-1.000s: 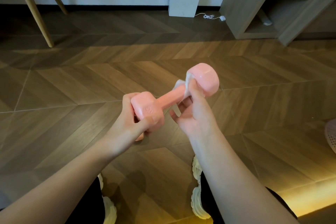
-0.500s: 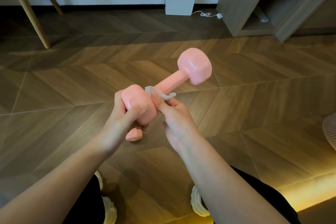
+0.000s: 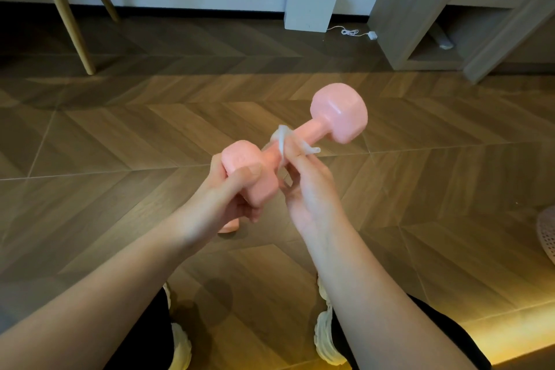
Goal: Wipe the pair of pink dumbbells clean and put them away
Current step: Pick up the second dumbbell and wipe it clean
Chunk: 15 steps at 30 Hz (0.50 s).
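I hold a pink dumbbell [image 3: 339, 112] in the air over the wooden floor, its far head pointing up and to the right. My left hand [image 3: 222, 204] grips its near head, thumb across the end face. My right hand [image 3: 306, 186] pinches a white wipe [image 3: 283, 141] wrapped round the handle just beyond that near head. A second pink dumbbell [image 3: 229, 227] lies on the floor below my left hand, mostly hidden by it.
A wooden shelf unit [image 3: 420, 9] stands at the back right, with a white box [image 3: 309, 7] and its cable against the wall beside it. Wooden furniture legs [image 3: 67, 9] rise at the back left. A pink mesh object [image 3: 546, 233] shows at the right edge. My shoes [image 3: 326, 336] are below.
My right hand slid the wipe from the far head down the handle to near the left hand, then a little back up. The dumbbell's far end tilted higher.
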Each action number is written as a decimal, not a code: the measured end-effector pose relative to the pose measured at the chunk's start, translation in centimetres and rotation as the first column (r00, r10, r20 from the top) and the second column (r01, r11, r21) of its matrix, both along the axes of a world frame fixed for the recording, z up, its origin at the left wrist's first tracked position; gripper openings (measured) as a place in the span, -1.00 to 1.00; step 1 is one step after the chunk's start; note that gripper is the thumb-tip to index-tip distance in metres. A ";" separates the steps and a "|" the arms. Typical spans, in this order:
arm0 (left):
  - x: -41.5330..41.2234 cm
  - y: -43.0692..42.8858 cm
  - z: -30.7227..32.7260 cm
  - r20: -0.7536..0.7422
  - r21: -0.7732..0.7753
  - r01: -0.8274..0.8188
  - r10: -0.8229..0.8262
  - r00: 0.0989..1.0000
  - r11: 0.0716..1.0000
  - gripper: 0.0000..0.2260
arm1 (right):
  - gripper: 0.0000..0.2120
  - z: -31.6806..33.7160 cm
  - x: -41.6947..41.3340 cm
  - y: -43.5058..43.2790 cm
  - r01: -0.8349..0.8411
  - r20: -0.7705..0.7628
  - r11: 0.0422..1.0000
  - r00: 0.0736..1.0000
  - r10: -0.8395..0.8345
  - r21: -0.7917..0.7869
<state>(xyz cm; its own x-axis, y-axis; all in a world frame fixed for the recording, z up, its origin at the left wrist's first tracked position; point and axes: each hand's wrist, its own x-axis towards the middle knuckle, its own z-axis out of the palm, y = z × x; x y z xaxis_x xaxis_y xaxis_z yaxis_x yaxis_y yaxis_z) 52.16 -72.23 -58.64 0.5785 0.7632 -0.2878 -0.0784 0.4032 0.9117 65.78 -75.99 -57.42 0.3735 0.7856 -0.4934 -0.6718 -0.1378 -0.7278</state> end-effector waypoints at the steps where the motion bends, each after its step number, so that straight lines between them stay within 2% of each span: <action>1: -0.2 0.0 -0.1 -0.047 0.083 0.024 -0.021 0.999 0.996 -0.44 | -0.77 -0.1 0.4 0.1 0.006 -0.020 1.000 1.000 -0.006 0.000; 2: -0.3 -0.1 0.1 -0.105 0.146 0.053 -0.038 0.994 0.988 -0.35 | -0.82 -0.1 0.8 0.2 0.014 -0.031 1.000 0.999 -0.014 -0.011; 4: -0.6 -0.3 0.2 -0.211 0.276 0.085 -0.026 0.977 0.957 -0.36 | -0.97 -0.2 1.5 0.3 0.059 -0.053 0.997 0.997 -0.061 -0.048; 7: -1.1 -0.5 0.0 -0.256 0.455 0.106 0.016 0.967 0.884 -0.42 | -0.97 -0.3 2.5 0.5 0.133 -0.073 0.988 0.988 -0.139 -0.083; 9: -1.2 -0.6 -0.3 -0.289 0.594 0.137 0.051 0.956 0.793 -0.41 | -0.84 -0.3 2.8 0.4 0.130 -0.096 0.989 0.986 -0.137 -0.077; 11: -1.5 -0.5 -0.3 -0.324 0.753 0.187 0.108 0.940 0.631 -0.35 | -0.77 -0.1 3.0 0.3 0.121 -0.129 0.988 0.983 -0.132 -0.094; 13: -1.6 -0.2 -0.4 -0.354 0.890 0.274 0.174 0.919 0.365 -0.33 | -0.70 0.0 3.1 0.2 0.134 -0.171 0.979 0.972 -0.160 -0.153; 15: -1.6 0.2 -0.7 -0.387 0.920 0.362 0.207 0.899 0.146 -0.35 | -0.73 0.2 2.9 -0.2 0.146 -0.190 0.970 0.964 -0.184 -0.195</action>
